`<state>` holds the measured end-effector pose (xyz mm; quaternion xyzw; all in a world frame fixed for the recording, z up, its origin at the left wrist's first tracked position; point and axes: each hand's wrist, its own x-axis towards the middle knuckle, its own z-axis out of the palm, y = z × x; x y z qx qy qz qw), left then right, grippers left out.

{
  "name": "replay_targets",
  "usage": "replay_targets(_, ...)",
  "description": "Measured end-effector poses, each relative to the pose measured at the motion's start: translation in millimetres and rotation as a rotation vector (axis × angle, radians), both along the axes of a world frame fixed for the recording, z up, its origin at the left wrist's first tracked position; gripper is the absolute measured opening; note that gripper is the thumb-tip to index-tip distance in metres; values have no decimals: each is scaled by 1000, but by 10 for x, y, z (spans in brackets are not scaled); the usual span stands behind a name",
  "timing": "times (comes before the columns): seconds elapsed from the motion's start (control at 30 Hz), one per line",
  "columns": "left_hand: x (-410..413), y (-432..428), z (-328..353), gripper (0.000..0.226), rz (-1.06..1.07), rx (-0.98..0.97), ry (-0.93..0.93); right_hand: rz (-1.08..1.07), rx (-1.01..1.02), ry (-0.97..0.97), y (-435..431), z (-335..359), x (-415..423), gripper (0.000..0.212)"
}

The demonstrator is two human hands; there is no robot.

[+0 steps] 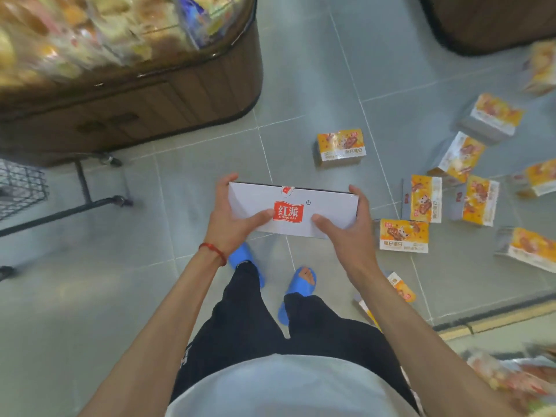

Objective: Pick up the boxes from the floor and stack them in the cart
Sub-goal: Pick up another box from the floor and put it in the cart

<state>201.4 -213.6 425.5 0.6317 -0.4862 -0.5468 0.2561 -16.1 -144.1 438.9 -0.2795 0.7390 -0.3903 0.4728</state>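
Note:
I hold a white box (pixel 316 206) with a red logo in front of me above the floor. My left hand (pixel 230 219) grips its left end, thumb on the top face. My right hand (pixel 349 233) grips its right end the same way. Several orange and white boxes lie scattered on the grey tiled floor to the right, one alone (pixel 340 147) ahead, another (pixel 403 236) just beside my right hand. The cart (pixel 87 188) shows at the far left as a dark metal frame with a wire basket (pixel 21 188).
A brown display stand (pixel 150 97) heaped with packaged goods fills the upper left, right behind the cart. Another dark stand (pixel 487 22) sits at the top right. A threshold strip (pixel 496 319) runs along the lower right. My feet in blue slippers (pixel 298 291) stand below the box.

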Motion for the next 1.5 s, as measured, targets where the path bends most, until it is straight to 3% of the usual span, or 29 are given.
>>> replay_targets(0.27, 1177, 712, 367, 96, 303, -48, -12, 423, -59, -37, 4, 348, 1008, 103)
replay_targets(0.53, 2876, 1260, 512, 114, 540, -100, -143, 696, -74, -55, -17, 503, 2833, 113)
replay_targets(1.0, 5352, 1710, 811, 116, 841, -63, -290, 878, -134, -20, -170, 644, 5733, 107)
replay_targets(1.27, 6798, 1103, 1093, 109, 924, -134, -396, 899, -203, -53, -827, 713, 7363, 113)
replay_targets(1.5, 8004, 332, 1419, 109, 932, -214, -456, 871, -278, -100, -1543, 867, 8540, 103)
